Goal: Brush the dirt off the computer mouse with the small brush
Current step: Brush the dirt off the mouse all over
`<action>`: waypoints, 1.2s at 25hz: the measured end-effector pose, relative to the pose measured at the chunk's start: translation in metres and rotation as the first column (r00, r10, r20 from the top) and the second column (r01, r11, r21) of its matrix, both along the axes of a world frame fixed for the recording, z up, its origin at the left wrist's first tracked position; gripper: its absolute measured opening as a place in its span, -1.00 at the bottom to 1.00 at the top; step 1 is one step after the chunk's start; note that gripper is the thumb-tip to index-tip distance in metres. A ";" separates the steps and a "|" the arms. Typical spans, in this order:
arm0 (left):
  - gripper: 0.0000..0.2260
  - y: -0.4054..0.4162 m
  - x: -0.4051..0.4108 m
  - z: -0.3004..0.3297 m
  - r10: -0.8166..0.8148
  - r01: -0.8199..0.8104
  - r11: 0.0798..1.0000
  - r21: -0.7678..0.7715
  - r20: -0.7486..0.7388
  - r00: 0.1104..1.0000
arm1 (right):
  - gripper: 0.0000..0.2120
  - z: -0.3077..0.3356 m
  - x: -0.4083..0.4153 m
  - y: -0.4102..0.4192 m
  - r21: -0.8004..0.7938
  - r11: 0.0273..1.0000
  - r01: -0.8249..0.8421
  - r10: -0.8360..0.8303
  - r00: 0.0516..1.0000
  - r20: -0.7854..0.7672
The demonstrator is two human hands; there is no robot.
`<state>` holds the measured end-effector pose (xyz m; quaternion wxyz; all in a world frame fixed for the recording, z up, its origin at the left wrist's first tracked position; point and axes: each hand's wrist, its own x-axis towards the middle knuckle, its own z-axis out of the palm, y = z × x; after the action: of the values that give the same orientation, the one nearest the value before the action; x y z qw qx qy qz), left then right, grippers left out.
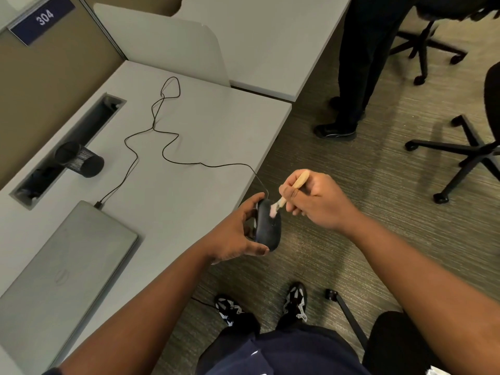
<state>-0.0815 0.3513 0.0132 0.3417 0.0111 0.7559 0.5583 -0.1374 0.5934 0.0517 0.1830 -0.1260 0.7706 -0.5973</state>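
**Mouse off the bench mid-brush: cord snag and drop are the risks**

Head view, only one I've got:

- Risks first. The mouse (267, 226) is held in the air at frame centre, past the bench (189, 125) edge and over carpet. If the grip loosens under brush pressure, I'd expect it to fall to the floor. Its cord (162, 147) snakes across the bench to the laptop (65, 261) at lower left. Pulling the mouse further out could tug the plug or drag the laptop. The pen cup (78, 159) lying on its side at left is well apart from the cord, so low concern.
- Left hand (238, 234): curled around the mouse, thumb along the lower end, fingers on the far side. Firm wrap, not spread.
- Right hand (316, 198): closed in a pinch on the small brush (290, 190), wooden handle poking out above the fingers. Bristles touch the upper part of the mouse.
- Can't tell how much dirt is left; the surface is too dark.
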 end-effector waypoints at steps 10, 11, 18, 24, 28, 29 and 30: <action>0.09 0.002 0.002 0.005 -0.056 0.057 0.998 -0.033 0.015 0.998 | -0.87 -0.003 0.010 -0.005 0.116 0.993 0.019 -0.002 0.990 -0.144; 0.09 0.002 0.002 0.006 -0.054 0.055 0.998 -0.034 0.022 0.998 | -0.87 -0.003 0.013 -0.006 0.123 0.992 0.026 -0.002 0.982 -0.189; 0.10 0.003 0.001 0.009 -0.049 0.050 0.998 -0.034 0.032 0.998 | -0.82 -0.014 0.020 -0.011 0.184 0.980 0.078 0.003 0.916 -0.402; 0.12 0.002 0.000 0.010 -0.024 0.024 1.000 -0.016 0.020 1.000 | -0.84 -0.018 0.017 -0.006 0.121 0.976 0.181 -0.119 0.909 -0.400; 0.11 0.003 -0.001 0.011 -0.039 0.039 0.999 -0.021 0.017 0.999 | -0.78 -0.009 0.011 0.001 -0.058 0.977 0.207 -0.214 0.962 -0.168; 0.11 0.003 -0.002 0.011 -0.047 0.047 0.999 -0.020 0.017 0.999 | -0.77 -0.008 0.010 0.001 -0.089 0.984 0.153 -0.162 0.982 -0.097; 0.11 0.004 -0.001 0.010 -0.057 0.057 0.998 -0.017 0.018 0.998 | -0.77 -0.006 0.009 0.001 -0.095 0.992 0.088 -0.093 0.994 -0.051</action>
<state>-0.0830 0.3550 0.0235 0.3640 0.0249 0.7571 0.5419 -0.1282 0.5948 0.0454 0.1283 -0.1160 0.7519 -0.6362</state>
